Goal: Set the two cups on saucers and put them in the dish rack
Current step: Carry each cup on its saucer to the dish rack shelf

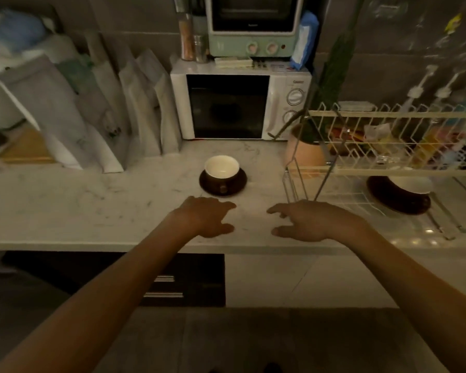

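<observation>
My left hand (206,218) and right hand (311,220) hover open and empty over the near counter (92,200), one cup (221,168) on its saucer (222,184) just beyond, the other pair (404,193) in the rack (388,168) at right.

cups: 2 (221,168) (410,184) | saucers: 2 (222,181) (398,197) | dish rack: 1 (388,114) | hands: 2 (205,216) (312,220)
</observation>
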Tool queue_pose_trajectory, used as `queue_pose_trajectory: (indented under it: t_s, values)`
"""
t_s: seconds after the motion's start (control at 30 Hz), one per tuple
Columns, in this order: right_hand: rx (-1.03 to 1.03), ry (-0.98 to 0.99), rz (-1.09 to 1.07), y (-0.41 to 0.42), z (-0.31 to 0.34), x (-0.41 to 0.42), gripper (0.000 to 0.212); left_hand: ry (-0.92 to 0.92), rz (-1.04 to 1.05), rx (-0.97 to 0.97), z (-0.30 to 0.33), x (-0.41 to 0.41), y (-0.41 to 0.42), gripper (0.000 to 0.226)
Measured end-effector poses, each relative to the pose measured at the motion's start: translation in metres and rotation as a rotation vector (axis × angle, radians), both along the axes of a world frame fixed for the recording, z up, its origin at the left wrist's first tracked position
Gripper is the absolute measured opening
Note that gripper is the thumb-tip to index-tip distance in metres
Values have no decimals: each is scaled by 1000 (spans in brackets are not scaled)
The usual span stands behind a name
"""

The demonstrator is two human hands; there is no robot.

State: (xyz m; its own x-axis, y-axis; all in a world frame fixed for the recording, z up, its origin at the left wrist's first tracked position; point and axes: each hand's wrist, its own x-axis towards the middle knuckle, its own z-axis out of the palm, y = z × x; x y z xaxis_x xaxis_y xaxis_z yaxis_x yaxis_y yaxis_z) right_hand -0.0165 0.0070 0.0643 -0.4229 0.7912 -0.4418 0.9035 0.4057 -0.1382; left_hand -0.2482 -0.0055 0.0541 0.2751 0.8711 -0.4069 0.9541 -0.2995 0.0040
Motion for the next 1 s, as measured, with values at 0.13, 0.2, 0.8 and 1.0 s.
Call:
queue_pose_trajectory:
  t_s: [0.13, 0.2, 0.8, 1.0]
  values:
    - [261, 35, -118, 24, -7, -43, 62, 30, 177, 218, -10, -37, 15, 69]
    - [314, 76, -194, 38, -10, -60, 65, 15, 276, 280, -18, -48, 23, 73]
    - [-31, 603, -643, 166, -69, -102, 67, -1135, 1077, -40, -69, -56, 129, 76]
    - [-115, 705, -673, 184, -90, -111, 62, -1252, 1136, -138, -89, -51, 151, 67]
